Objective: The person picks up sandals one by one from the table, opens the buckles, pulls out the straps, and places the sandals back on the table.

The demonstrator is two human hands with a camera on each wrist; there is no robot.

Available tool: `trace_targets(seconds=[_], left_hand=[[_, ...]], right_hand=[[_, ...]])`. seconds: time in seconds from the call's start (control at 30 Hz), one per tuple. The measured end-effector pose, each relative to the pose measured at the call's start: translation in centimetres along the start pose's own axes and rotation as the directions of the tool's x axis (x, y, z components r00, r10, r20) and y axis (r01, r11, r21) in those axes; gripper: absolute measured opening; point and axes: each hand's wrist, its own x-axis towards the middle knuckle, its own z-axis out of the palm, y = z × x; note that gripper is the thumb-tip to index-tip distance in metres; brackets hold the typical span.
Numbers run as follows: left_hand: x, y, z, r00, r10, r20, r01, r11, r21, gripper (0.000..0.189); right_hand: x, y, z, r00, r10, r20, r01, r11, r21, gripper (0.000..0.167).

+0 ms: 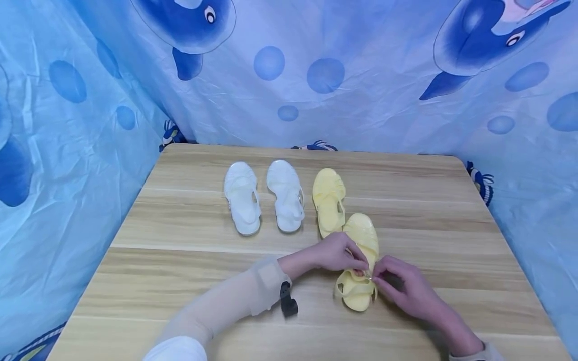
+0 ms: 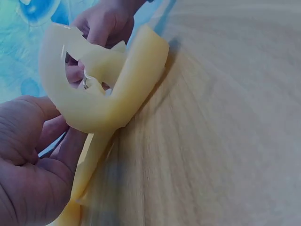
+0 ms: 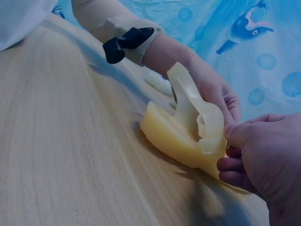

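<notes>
A yellow sandal lies on the table with its toe away from me. My right hand pinches the sandal's strap at its small metal buckle, on the sandal's right side. From the left, my left hand reaches over the sandal, its fingertips pinching the strap near that buckle. The heel strap stands up in a loop in the left wrist view. In the right wrist view, the right fingers partly hide the buckle.
A second yellow sandal lies just behind and left, touching or nearly touching the first. Two white sandals, one at far left and one beside it, lie farther left on the wooden table. A blue whale-print curtain hangs behind.
</notes>
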Motion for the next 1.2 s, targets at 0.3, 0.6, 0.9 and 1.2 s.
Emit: trace_targets(seconds=[0.3,0.6,0.9,1.2], left_hand=[[0.5,1.1,-0.1,0.997,0.056,0.060,-0.062,0.994,0.093,0.017],[0.1,0.4,-0.1,1.000,-0.008,0.012,0.008,1.000,-0.024,0.010],[0.8,1.4,0.1,0.998,-0.038,0.042,0.034,0.996,0.088,0.016],[0.7,1.5,-0.4,0.999,-0.024,0.038,0.019,0.992,0.122,0.009]], right_hand=[[-0.1,-0.2,0.1,0.999,0.034,0.007,-0.035,0.999,0.010,0.038],[-0.2,0.2,0.5,0.998,-0.050,-0.038,0.050,0.999,-0.009,0.040],[-0.1,0.0,0.1,0.999,-0.039,-0.024,0.039,0.999,0.002,0.040],[-0.1,0.1,0.2,0.999,-0.039,-0.025,0.038,0.999,-0.019,0.039]])
